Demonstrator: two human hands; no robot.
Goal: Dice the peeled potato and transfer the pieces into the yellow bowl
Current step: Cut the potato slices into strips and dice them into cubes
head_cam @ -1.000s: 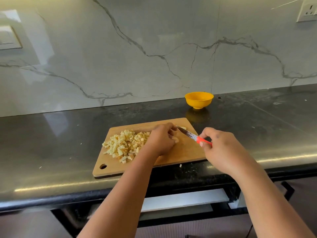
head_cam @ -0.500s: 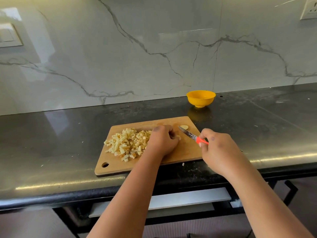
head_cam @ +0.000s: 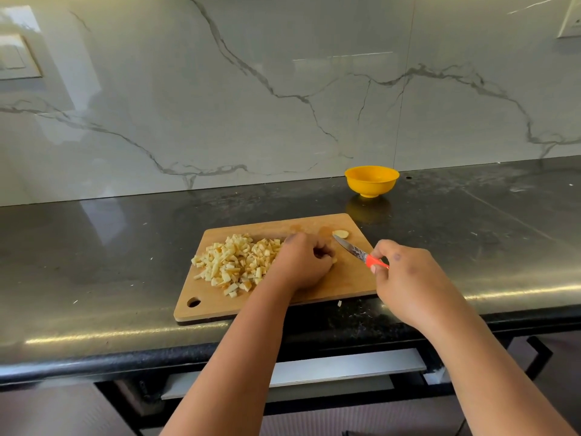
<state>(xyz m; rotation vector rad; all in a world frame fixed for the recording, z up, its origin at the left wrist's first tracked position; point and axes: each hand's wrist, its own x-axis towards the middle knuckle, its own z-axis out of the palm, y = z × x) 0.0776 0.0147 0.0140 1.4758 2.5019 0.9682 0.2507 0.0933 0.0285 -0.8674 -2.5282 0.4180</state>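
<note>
A pile of diced potato point(head_cam: 237, 262) lies on the left half of a wooden cutting board point(head_cam: 349, 284). My left hand point(head_cam: 303, 262) rests on the board just right of the pile, fingers curled over a small potato piece that is mostly hidden. My right hand point(head_cam: 408, 278) grips the red handle of a small knife point(head_cam: 353, 249), whose blade points up and left, its tip near a lone potato slice point(head_cam: 341, 234) at the board's far right corner. The yellow bowl point(head_cam: 372, 180) stands empty behind the board, by the wall.
The board sits near the front edge of a dark stone counter point(head_cam: 94, 262). A marble backsplash point(head_cam: 220, 89) rises behind it. A few tiny potato scraps lie on the counter below the board. A drawer front shows under the counter edge.
The knife blade has drawn back slightly from my left hand, uncovering the lone potato slice at the board's far corner. My left hand stays curled beside the pile.
</note>
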